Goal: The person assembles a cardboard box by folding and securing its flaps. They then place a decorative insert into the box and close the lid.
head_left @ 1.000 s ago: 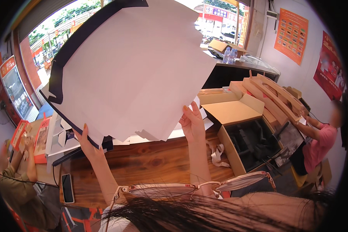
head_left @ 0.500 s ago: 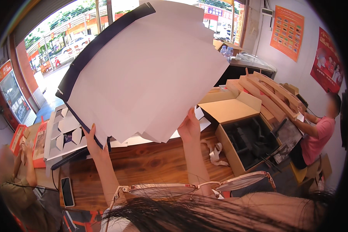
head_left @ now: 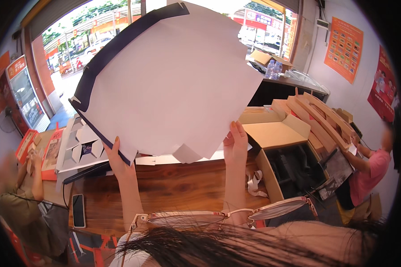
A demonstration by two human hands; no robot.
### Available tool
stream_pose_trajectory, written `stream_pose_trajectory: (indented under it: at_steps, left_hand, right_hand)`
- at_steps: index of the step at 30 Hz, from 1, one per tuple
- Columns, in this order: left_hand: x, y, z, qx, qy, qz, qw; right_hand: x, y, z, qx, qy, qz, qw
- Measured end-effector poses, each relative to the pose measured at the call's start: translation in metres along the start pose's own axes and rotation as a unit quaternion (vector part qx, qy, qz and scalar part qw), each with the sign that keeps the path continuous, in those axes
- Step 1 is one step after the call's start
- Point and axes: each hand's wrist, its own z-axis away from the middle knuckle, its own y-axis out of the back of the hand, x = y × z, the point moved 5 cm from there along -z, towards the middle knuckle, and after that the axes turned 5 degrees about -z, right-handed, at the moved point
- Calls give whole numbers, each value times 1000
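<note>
A large white sheet [head_left: 173, 89], with a dark navy folded border [head_left: 90, 80] along its left and upper edges, is raised in front of me and tilted. My left hand [head_left: 121, 163] closes on its lower left corner, thumb up beside the dark border. On the lower right edge, my right hand [head_left: 237, 144] pinches the sheet with curled fingers. One small flap [head_left: 187, 153] sticks out at the lower edge. Under the sheet lies the brown wooden table [head_left: 178, 189], along with some white pieces the sheet partly covers.
A white tray-like carton with angular openings [head_left: 69, 162] and a phone [head_left: 78, 211] lie to the left. On the right stands an open cardboard box [head_left: 272, 175] with black contents, a pale ribbon [head_left: 255, 184] beside it. One person works at each side.
The whole view has shifted, so surroundings sit further right. The sheet has turned slightly and its jagged lower edge looks smoother. Both hands keep their hold.
</note>
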Motion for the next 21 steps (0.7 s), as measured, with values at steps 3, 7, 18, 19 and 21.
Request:
stream_pose_trajectory:
  at_steps: [3, 7, 18, 19, 21]
  left_hand:
    - [9, -7, 10, 44, -63, -44, 996]
    - [7, -14, 20, 24, -116, -32, 992]
    - [1, -24, 40, 61, -142, -33, 987]
    - [-6, -30, 45, 64, -126, -18, 990]
    - [-21, -39, 53, 40, -96, 8, 995]
  right_hand:
    - [-12, -13, 7, 112, 43, 159, 980]
    - [-32, -19, 20, 121, 115, 347, 923]
    - [85, -102, 76, -229, -209, 327, 893]
    - [86, -101, 76, -212, -217, 268, 915]
    - [76, -106, 75, -172, -199, 183, 947]
